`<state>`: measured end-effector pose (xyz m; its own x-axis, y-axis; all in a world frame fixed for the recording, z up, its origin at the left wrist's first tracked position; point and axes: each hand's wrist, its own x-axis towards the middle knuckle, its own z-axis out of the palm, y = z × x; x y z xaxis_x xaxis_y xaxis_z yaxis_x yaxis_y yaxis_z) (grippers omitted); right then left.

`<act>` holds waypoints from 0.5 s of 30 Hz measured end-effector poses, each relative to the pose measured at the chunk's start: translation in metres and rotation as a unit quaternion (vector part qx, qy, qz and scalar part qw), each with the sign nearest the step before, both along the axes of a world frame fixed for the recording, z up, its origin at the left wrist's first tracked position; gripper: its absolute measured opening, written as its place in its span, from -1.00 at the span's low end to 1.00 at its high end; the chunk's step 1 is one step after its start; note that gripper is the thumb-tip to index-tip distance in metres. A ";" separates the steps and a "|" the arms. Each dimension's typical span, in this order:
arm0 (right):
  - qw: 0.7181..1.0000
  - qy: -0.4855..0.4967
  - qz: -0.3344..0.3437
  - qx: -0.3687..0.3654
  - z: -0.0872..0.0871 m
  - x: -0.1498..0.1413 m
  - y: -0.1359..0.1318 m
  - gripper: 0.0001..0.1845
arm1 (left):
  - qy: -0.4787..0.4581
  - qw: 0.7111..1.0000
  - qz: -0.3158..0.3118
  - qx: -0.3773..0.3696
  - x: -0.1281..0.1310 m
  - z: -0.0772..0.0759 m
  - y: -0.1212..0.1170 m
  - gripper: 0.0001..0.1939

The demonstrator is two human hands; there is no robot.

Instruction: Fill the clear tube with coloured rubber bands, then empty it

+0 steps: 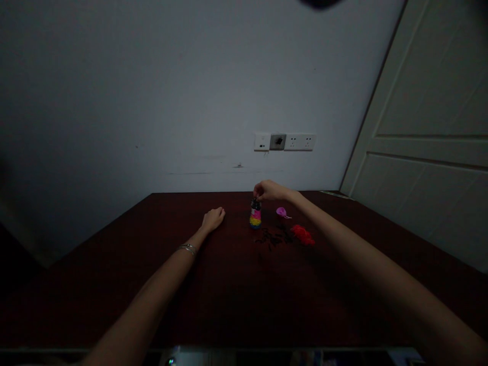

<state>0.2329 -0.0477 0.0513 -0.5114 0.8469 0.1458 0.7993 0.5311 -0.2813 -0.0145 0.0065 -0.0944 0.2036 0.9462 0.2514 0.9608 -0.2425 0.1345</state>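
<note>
Dark red-brown, the table (244, 305) runs from the near edge back to the wall. Low over it, a silver-coloured bracelet (187, 248) circles the left wrist. Further in, small dark pieces (276, 237) lie scattered, with a bright red heap (303, 235) just to their right. Past these, the left grip (213, 219) rests on the table with its fingers curled; whether anything is under them I cannot tell. To its right, apart from it, a small bottle (255, 218) stands upright, just behind the dark pieces: dark at the neck, then pink, yellow and blue downwards. The right grip (263, 190) is at the bottle's top, fingers bent down to its mouth; what they hold, if anything, is too small to see. A pinkish-purple object (281, 211) with a thin tail lies right of the bottle. Beyond, white sockets (300, 142) sit on the pale wall (190, 91).
</note>
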 end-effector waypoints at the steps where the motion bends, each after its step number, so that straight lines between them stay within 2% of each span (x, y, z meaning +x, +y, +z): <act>1: 1.000 0.004 0.000 0.002 0.000 0.000 0.000 -0.72 | -0.001 1.000 0.004 -0.003 0.000 0.000 0.000 -0.58; 8: 0.999 -0.020 0.018 0.019 0.001 0.001 0.001 -0.80 | -0.007 1.000 0.002 -0.006 0.002 0.005 -0.005 -0.59; 15: 0.999 -0.035 -0.015 0.017 -0.005 -0.004 -0.004 -0.80 | -0.007 1.000 0.008 -0.011 0.003 0.006 -0.006 -0.59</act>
